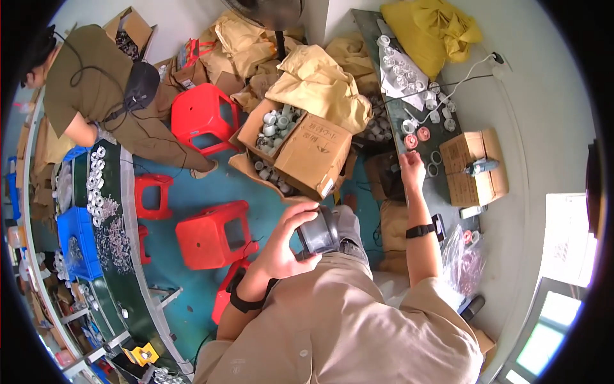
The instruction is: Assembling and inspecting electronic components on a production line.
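Note:
In front of my body, my left hand (279,248) is wrapped round a dark, see-through, squat jar-like container (318,232), which is tilted. My right hand (413,170) is over the dark workbench (427,203) on the right, its fingers pressed together; whatever they may hold is hidden. Just beyond those fingers lie two pinkish-red round parts (410,141). White rings (435,164) lie to the right of the hand. Farther along the bench, several clear cups (396,72) stand on a white sheet, with white round parts (432,102) nearby.
A cardboard box (472,171) with a blue-grey powered hand tool (481,167) stands right of my right hand. Ahead are cartons (313,153) of white fittings. Red stools (214,233) stand at left, beside a green line (121,240) where another person (102,83) leans.

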Motion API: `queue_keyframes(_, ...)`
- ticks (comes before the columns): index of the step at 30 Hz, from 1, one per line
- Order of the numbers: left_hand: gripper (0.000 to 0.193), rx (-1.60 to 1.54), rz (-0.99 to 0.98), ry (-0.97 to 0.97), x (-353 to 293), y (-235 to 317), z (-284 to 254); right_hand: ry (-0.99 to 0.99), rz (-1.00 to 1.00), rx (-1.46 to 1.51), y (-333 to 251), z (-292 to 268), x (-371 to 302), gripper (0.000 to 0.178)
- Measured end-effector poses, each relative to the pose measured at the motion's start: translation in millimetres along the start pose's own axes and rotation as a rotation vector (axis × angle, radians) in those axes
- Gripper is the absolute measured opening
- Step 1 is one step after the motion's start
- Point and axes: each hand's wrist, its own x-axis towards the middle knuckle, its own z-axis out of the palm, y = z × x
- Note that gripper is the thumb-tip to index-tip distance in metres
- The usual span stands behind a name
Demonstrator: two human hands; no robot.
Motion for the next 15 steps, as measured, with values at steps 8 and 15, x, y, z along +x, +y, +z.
queue_keyframes(8,0.074,0.457,0.049,0.173,92.1,-37.4,59.0,0.099,-0.213,-0.283,38.7,44.3,209.0,0.041)
queue_keyframes(15,0.073,-0.653,-0.457,0.786,128.3,-78.9,116.2,-0.179,-0.194,-0.442,37.7,69.6,241.6,0.044)
